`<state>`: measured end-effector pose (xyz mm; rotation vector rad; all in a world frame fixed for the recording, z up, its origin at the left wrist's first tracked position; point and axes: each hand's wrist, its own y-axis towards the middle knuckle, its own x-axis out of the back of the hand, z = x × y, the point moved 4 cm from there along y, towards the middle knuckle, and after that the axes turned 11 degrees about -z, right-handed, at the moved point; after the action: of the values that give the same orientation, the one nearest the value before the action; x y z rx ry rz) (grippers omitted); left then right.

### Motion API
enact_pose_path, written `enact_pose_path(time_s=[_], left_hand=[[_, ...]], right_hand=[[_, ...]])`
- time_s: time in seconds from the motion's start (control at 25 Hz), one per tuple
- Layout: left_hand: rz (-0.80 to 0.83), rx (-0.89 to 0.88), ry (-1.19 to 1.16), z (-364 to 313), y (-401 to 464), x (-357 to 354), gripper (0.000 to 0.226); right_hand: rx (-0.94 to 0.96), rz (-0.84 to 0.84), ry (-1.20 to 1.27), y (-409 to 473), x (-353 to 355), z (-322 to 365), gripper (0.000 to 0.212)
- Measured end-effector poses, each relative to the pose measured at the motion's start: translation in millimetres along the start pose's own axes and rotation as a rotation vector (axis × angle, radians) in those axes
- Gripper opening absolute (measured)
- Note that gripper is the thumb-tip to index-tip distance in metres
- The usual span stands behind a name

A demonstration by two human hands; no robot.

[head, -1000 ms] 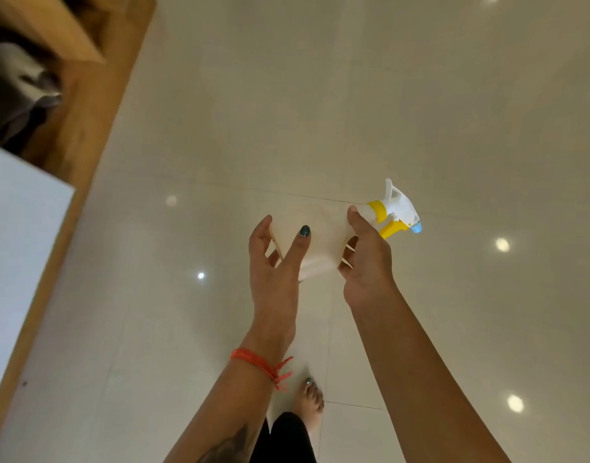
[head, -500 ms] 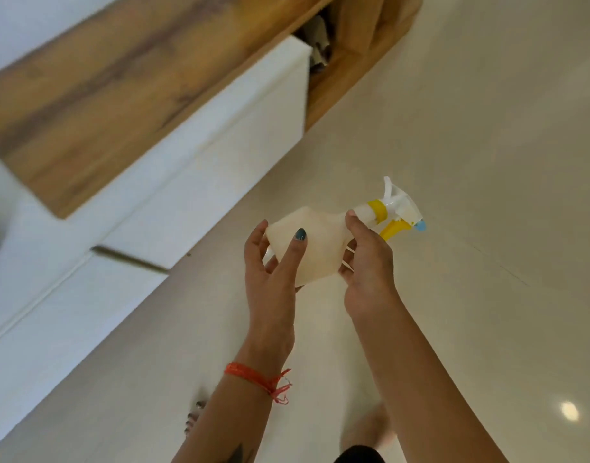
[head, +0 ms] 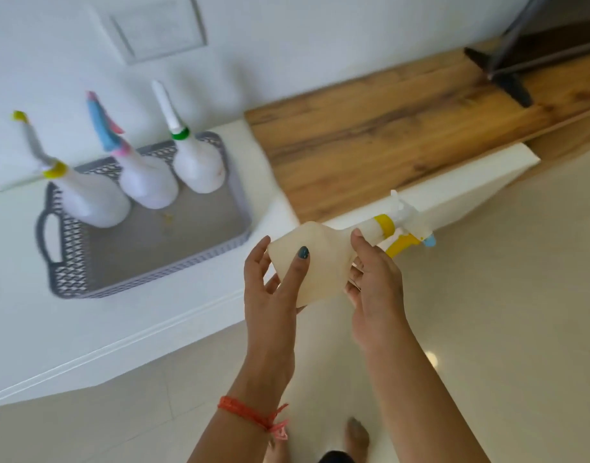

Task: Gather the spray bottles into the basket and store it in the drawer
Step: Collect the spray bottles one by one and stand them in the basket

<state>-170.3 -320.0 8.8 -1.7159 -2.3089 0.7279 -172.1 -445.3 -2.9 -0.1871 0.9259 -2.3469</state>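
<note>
Carrying a translucent white spray bottle with a yellow trigger (head: 323, 262) gripped in both her left hand (head: 273, 295) and right hand (head: 374, 289), the person had turned from bare floor to face the grey lattice plastic basket (head: 66, 262) already holding three bottles, the drawer unseen.

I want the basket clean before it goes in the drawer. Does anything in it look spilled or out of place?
Yes: small yellowish specks lie on the floor of the grey lattice plastic basket, in front of the three white spray bottles standing upright at its back. Motion blur hides what they are.
</note>
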Motion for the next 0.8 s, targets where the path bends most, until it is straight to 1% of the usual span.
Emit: enact_pose_path(time_s=[0.08, 0.16, 0.28, 0.36, 0.52, 0.64, 0.72, 0.8], left_hand=[[-0.046, -0.002, -0.057, -12.5, 18.8, 19.2, 0.044], [-0.101, 0.014, -0.097, -22.0, 36.3, 38.5, 0.047], [-0.158, 0.05, -0.131, -36.7, 60.3, 61.6, 0.051], [-0.176, 0.089, -0.167, -43.5, 76.1, 74.2, 0.05], [-0.193, 0.152, -0.224, -51.6, 105.9, 91.0, 0.061], [-0.171, 0.232, -0.231, -57.9, 128.8, 102.3, 0.058], [-0.153, 0.292, -0.23, -63.8, 146.5, 110.3, 0.05], [-0.129, 0.371, -0.189, -67.2, 162.8, 114.6, 0.05]], right_hand=[[0.014, 0.075, -0.034, -3.8, -31.7, -5.0, 0.019], [0.006, 0.147, -0.048, -7.0, -60.1, -12.0, 0.021], [0.009, 0.289, -0.046, -9.4, -98.4, -19.6, 0.014], [0.001, 0.389, -0.054, -9.6, -122.0, -25.1, 0.016], [-0.076, 0.616, 0.052, 0.6, -164.0, -29.7, 0.043], [-0.104, 0.822, 0.014, 12.8, -188.0, -27.5, 0.057], [-0.054, 0.939, -0.077, 21.5, -200.1, -23.3, 0.06], [0.084, 1.017, -0.201, 28.7, -209.1, -17.1, 0.057]])
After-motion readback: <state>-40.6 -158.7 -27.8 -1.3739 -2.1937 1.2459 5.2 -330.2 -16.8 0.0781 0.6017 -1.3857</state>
